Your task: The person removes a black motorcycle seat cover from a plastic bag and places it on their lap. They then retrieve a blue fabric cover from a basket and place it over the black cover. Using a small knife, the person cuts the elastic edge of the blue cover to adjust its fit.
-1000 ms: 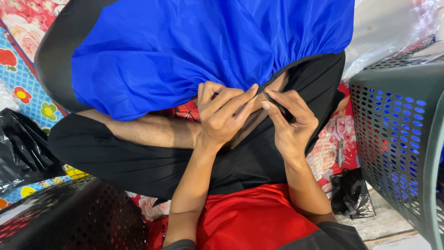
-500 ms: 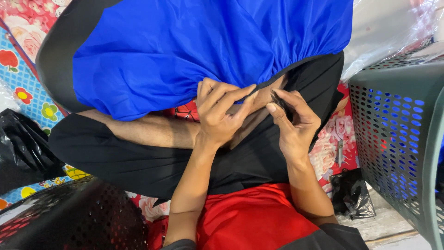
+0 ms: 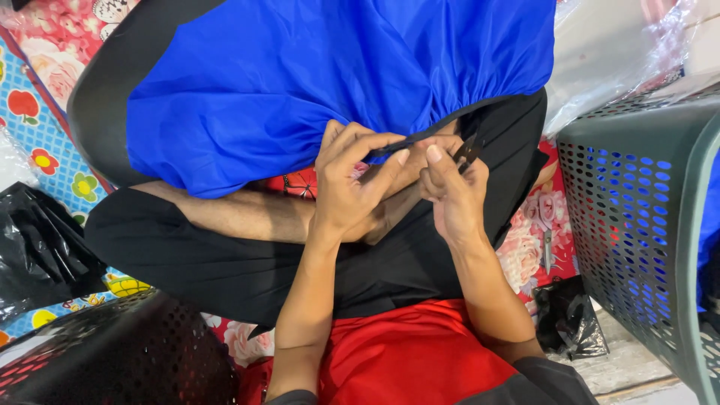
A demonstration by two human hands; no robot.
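garment: blue shiny garment (image 3: pixel 337 75) with black side panel and black gathered hem band, draped over the person's lap and knees, fills top centre of view; hem edge bunched at the hands
hem band: black strip (image 3: pixel 420 139) runs between both hands, lies just under the fingertips
left hand: left hand (image 3: pixel 349 187) curled, fingers bent over the hem, thumb and forefinger pinching the black edge; grasping the garment
right hand: right hand (image 3: pixel 450 191) closed around a small dark thread snip (image 3: pixel 466 152), blades poke out above the fingers and touch the hem; clenched on the tool
legs: bare forearm-like shin crosses under the garment, black shorts (image 3: pixel 225 262) below, red shirt (image 3: pixel 405 360) at bottom centre
far left: flowered blue mat (image 3: pixel 37 127), black plastic bag (image 3: pixel 37 247) on it
bottom left: black perforated basket (image 3: pixel 112 360), rim only in view
right of hands: red floral cloth (image 3: pixel 532 232) with small metal scissors (image 3: pixel 548 247) lying on it, another black bag (image 3: pixel 570 319) near it
far right: grey-green perforated basket (image 3: pixel 637 225), blue fabric showing through its holes
top right: clear plastic wrap (image 3: pixel 622 52)
in the way: fingers hide most of the snip and the exact cut point
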